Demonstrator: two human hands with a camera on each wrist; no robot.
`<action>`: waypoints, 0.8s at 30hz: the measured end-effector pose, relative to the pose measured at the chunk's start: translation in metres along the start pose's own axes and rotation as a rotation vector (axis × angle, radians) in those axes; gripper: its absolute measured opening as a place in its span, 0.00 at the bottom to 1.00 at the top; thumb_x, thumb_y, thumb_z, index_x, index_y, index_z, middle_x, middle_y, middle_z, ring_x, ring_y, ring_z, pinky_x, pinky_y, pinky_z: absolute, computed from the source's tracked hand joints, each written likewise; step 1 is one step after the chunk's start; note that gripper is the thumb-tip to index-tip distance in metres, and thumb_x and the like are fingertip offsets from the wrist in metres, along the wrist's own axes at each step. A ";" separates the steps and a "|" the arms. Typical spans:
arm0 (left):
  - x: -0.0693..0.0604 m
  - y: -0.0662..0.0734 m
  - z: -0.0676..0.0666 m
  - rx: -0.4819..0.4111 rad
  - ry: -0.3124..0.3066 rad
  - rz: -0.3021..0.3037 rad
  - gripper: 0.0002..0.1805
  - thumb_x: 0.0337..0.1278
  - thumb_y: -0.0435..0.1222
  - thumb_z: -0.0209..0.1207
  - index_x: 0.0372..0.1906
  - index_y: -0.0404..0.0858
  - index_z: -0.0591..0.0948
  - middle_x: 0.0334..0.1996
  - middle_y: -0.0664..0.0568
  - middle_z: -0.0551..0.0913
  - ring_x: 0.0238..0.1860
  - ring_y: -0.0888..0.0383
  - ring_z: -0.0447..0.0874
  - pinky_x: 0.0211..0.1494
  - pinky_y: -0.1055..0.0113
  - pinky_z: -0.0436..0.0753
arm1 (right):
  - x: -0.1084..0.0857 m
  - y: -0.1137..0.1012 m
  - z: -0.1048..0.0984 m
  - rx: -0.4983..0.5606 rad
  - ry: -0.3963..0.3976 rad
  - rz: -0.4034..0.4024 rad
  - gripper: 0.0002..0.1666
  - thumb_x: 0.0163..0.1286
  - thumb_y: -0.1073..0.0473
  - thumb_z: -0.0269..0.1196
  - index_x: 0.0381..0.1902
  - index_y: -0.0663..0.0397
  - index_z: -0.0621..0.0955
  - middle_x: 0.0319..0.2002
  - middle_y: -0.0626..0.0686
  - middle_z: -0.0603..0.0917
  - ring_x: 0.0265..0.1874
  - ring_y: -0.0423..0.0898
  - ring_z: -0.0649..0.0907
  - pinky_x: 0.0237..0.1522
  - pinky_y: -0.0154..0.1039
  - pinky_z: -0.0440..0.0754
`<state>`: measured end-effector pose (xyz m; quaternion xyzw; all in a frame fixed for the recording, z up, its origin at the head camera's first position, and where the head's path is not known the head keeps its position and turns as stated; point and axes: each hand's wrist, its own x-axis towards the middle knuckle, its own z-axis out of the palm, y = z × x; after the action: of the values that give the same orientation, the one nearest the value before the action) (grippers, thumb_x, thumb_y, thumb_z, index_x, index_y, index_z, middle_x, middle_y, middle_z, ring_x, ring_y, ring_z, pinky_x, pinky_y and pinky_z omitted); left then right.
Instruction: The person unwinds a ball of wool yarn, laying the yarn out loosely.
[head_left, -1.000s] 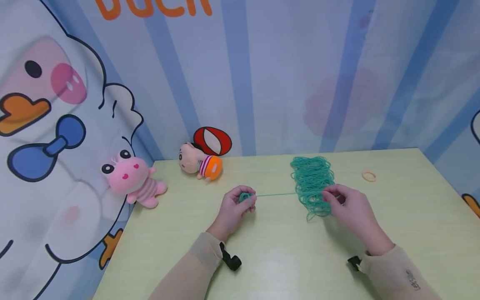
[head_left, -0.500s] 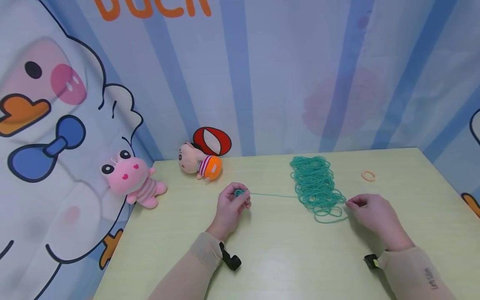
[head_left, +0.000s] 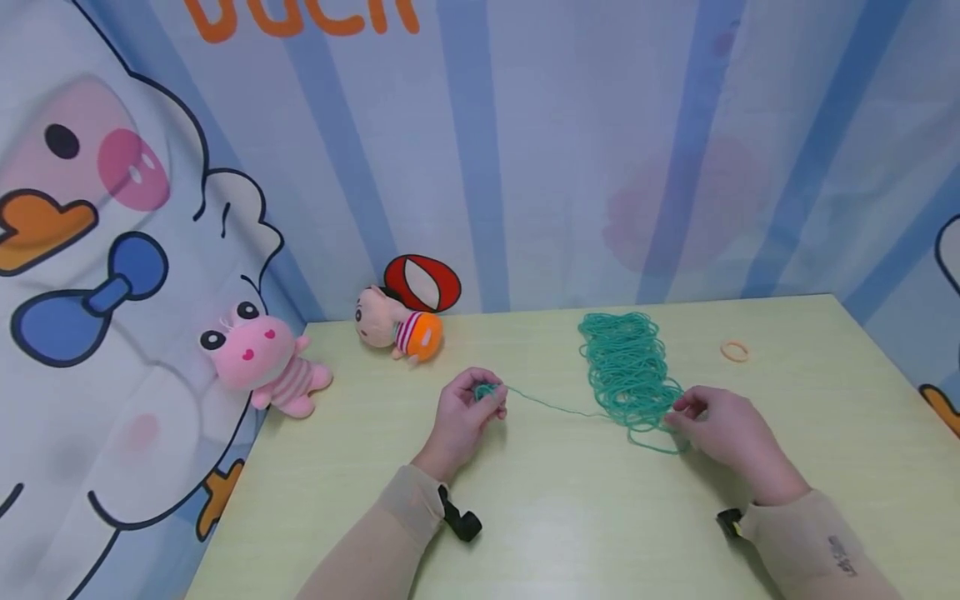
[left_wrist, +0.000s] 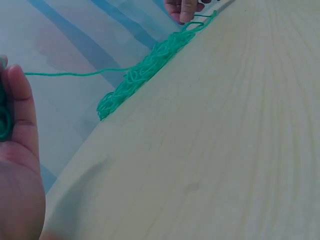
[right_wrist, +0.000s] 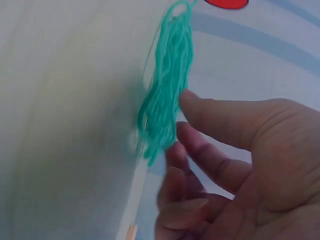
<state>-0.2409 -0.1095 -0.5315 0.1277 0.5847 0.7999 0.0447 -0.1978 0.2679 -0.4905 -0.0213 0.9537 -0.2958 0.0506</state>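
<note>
My left hand (head_left: pixel 467 417) holds a small wound bundle of green yarn (head_left: pixel 484 391) in its curled fingers. From it one thin strand sags across to a loose heap of green yarn (head_left: pixel 626 367) on the table. At the heap's lower right edge is my right hand (head_left: pixel 723 425), beside a loop that sticks out. In the right wrist view, thumb (right_wrist: pixel 200 112) and forefinger are parted next to the yarn, and no strand shows clearly pinched between them. The left wrist view shows the left hand (left_wrist: pixel 20 150) at its edge, with the strand running off to the heap.
An orange rubber band (head_left: pixel 734 351) lies right of the heap on the pale table (head_left: pixel 570 517). A pink plush toy (head_left: pixel 266 358) sits at the table's left edge, and a smaller plush toy (head_left: pixel 401 327) lies at the back. A printed curtain (head_left: pixel 547 167) hangs behind.
My right hand moved right from over the heap, drawing a loop out at its edge, then came slightly back left with fingers parted. The strand to my left hand went from taut to slack.
</note>
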 end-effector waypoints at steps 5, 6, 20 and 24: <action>-0.002 0.000 0.000 0.084 -0.022 0.000 0.05 0.75 0.26 0.63 0.47 0.38 0.81 0.36 0.55 0.86 0.33 0.59 0.85 0.43 0.70 0.91 | -0.007 -0.048 0.021 -0.003 0.105 -0.206 0.16 0.79 0.52 0.69 0.54 0.58 0.88 0.52 0.59 0.90 0.39 0.48 0.85 0.42 0.49 0.85; -0.002 0.000 0.000 0.094 -0.028 0.001 0.05 0.75 0.26 0.63 0.47 0.37 0.81 0.36 0.55 0.86 0.33 0.60 0.85 0.44 0.70 0.91 | -0.008 -0.059 0.027 0.010 0.119 -0.250 0.16 0.79 0.53 0.70 0.56 0.57 0.89 0.53 0.58 0.90 0.39 0.46 0.86 0.42 0.47 0.86; -0.003 0.004 0.000 0.121 -0.068 -0.021 0.13 0.74 0.27 0.64 0.54 0.22 0.77 0.39 0.56 0.85 0.35 0.61 0.85 0.45 0.70 0.91 | 0.021 -0.155 0.084 0.121 0.008 -0.352 0.19 0.83 0.53 0.65 0.65 0.54 0.87 0.47 0.51 0.94 0.32 0.37 0.84 0.34 0.36 0.83; -0.002 0.002 -0.002 0.119 -0.078 -0.021 0.14 0.75 0.27 0.64 0.55 0.20 0.77 0.38 0.56 0.86 0.35 0.61 0.85 0.45 0.70 0.91 | 0.021 -0.153 0.083 0.149 0.057 -0.331 0.12 0.82 0.56 0.66 0.54 0.53 0.92 0.39 0.48 0.93 0.28 0.37 0.80 0.32 0.36 0.80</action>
<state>-0.2391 -0.1121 -0.5300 0.1552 0.6302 0.7577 0.0680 -0.2075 0.0933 -0.4739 -0.1659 0.9135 -0.3706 -0.0243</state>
